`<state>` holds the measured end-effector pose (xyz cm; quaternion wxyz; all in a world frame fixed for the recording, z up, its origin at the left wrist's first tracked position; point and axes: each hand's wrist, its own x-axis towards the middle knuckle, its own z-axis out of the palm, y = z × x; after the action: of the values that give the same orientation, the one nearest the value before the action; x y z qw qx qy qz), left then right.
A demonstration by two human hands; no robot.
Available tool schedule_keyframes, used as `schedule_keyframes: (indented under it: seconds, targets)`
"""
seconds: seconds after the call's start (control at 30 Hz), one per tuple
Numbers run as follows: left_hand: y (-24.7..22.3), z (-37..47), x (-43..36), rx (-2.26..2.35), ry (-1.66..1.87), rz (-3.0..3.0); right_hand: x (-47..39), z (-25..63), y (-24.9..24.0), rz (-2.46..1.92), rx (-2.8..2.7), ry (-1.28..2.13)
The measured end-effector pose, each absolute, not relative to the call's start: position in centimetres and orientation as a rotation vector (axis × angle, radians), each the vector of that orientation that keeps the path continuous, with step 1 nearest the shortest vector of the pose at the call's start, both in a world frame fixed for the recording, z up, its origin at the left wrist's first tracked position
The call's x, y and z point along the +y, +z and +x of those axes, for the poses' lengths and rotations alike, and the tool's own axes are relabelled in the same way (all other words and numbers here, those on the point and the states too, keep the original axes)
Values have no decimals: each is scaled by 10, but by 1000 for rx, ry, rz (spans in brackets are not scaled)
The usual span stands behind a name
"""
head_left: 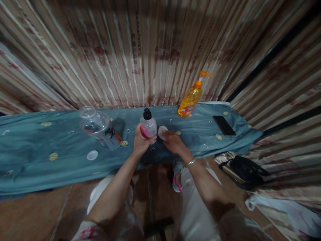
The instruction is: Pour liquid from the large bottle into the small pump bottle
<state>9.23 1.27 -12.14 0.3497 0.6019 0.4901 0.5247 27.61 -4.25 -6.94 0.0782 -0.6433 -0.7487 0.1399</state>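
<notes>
My left hand (142, 140) is wrapped round a small clear bottle (152, 126) with a black cap and a pink patch on its side. The bottle stands nearly upright over the cloth; whether its base touches is hidden. Just to its right, my right hand (174, 142) pinches a small, whitish, rounded pad (163, 132), perhaps cotton or folded tissue; its exact kind is unclear. A gap separates the pad from the bottle. A metal bangle circles my right wrist.
A large clear open-mouthed jar (100, 129) and a white round lid (92, 155) are on the left of the teal cloth (67, 144). An orange pump bottle (190, 100) and a black phone (224, 125) are on the right. A black bag (247, 169) lies lower right.
</notes>
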Motion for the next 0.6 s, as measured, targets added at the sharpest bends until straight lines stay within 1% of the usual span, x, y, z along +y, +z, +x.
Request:
schedule_keyframes:
  seconds: [0.13,0.37,0.47,0.6]
  targets:
    - [-115,94,12,1300,1363,1533,-39,277,-75,-1842,-2078,457]
    - [-100,102,12,1265,1411,1616,-44,269,-65,-1467,-1711,562]
    - [-91,119,5,1276,1412,1651,-50,266,-53,-1482,-1626,480]
    - [-77,153,2,1264,1407,1607,-48,274,-36,-1619,-1486,438]
